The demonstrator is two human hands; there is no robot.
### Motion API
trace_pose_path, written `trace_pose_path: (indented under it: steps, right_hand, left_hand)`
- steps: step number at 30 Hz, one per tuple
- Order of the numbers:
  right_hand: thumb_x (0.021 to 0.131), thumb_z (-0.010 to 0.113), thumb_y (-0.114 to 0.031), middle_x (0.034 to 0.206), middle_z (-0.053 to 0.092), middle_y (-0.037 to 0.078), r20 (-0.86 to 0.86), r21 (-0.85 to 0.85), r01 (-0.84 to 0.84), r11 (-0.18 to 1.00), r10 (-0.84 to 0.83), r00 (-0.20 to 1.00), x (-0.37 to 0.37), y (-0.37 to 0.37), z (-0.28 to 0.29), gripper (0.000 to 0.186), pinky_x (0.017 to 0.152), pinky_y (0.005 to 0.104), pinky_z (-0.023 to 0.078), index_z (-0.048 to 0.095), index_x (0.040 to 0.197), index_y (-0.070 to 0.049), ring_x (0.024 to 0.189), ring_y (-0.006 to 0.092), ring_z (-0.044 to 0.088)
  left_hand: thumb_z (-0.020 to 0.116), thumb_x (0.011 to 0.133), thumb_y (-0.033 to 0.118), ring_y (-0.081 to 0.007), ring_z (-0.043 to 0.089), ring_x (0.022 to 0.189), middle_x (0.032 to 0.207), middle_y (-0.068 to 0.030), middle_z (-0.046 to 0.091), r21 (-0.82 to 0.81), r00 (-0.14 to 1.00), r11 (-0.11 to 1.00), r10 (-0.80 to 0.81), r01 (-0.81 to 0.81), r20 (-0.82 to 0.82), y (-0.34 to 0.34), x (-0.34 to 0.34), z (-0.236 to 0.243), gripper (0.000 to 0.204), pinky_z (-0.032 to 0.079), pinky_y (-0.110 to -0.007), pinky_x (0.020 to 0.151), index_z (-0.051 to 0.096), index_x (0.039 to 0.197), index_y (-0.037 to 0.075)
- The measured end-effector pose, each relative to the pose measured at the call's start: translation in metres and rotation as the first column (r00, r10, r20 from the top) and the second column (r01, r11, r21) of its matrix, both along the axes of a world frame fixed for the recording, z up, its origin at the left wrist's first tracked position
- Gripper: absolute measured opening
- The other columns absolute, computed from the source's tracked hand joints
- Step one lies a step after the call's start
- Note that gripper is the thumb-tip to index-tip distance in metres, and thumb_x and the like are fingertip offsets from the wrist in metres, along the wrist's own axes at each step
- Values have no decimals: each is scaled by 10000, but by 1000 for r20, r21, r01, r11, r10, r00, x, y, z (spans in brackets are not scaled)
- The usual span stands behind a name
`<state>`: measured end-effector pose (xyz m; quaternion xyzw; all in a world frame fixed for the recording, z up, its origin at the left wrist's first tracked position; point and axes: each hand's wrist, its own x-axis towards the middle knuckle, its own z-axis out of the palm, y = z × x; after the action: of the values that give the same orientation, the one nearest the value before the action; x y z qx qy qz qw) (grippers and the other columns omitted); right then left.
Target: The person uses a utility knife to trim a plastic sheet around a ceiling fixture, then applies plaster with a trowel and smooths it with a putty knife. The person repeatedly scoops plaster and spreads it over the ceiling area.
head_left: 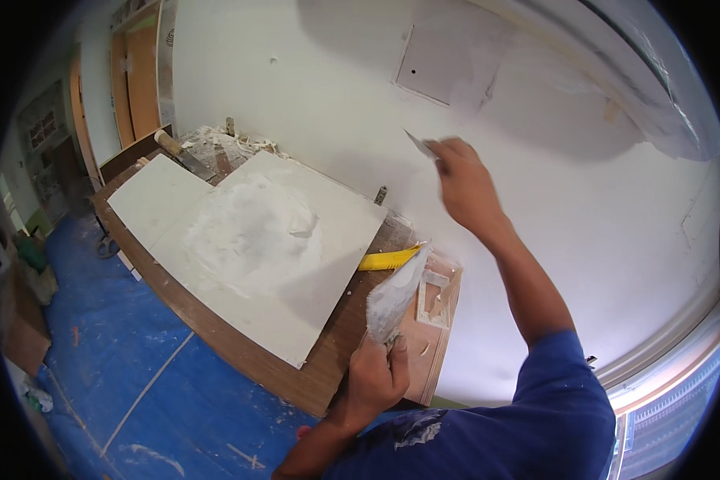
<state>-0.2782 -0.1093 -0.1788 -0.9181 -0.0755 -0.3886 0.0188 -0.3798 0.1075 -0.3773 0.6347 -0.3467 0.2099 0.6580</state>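
Paste point(252, 232), white and heaped, lies on a large pale rectangular board point(272, 324) set upon a brown wooden surface point(204, 328). The left hand point(378, 374) is closed around the lower end of a wide, white-smeared metal blade point(396, 296), held tilted upward; a flat yellow object point(386, 261) shows just beside it. The right hand point(460, 180), fingers curled, grips a thin grey metal blade point(418, 146) before the white wall point(320, 104); contact between blade and wall cannot be determined.
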Motion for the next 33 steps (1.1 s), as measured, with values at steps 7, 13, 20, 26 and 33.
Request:
trace_pose_path:
  steps: [7, 13, 20, 26, 33]
  right_hand:
    - [970, 577, 117, 1299, 653, 191, 171, 721, -547, 425, 656, 735, -108, -31, -35, 370, 1008, 446, 548, 625, 1325, 23, 1156, 332, 679]
    - [841, 580, 180, 1292, 678, 192, 33, 467, -721, 512, 804, 593, -119, -6, -23, 551, 993, 445, 556, 699, 1291, -115, 1201, 369, 670]
    - [680, 553, 211, 1383, 649, 131, -380, 364, -727, 582, 805, 455, -119, 5, 0, 768, 1027, 398, 533, 698, 1338, -157, 1260, 348, 638]
    - [759, 542, 189, 1428, 614, 130, -413, 431, -755, 495, 851, 323, -111, 26, 8, 789, 1060, 422, 508, 589, 1459, -170, 1274, 359, 617]
    - [786, 562, 169, 1480, 573, 131, -638, 123, -695, 709, 593, 491, -68, 45, 2, 763, 1066, 432, 510, 585, 1461, -187, 1309, 363, 591]
  left_hand:
    - [465, 1083, 134, -157, 614, 593, 891, -127, 638, -206, 758, 847, -530, 490, -381, 22, 6, 5, 281, 492, -274, 546, 543, 1287, -43]
    - [412, 1112, 166, -148, 545, 528, 879, -127, 598, -601, 325, 602, -795, 526, -513, 37, -7, 62, 327, 468, -273, 467, 467, 1378, -17]
    - [435, 1116, 189, -126, 544, 526, 860, -99, 587, -518, 414, 729, -682, 447, -603, 69, -50, 70, 277, 444, -254, 461, 507, 1295, -9]
    - [484, 1098, 243, -129, 533, 501, 854, -100, 586, -633, 467, 707, -696, 314, -546, 92, -84, 71, 326, 438, -246, 448, 511, 1301, -11]
    - [478, 1085, 188, -143, 562, 532, 876, -126, 621, -650, 627, 720, -628, 243, -461, 118, -110, 62, 327, 464, -259, 459, 495, 1320, -39]
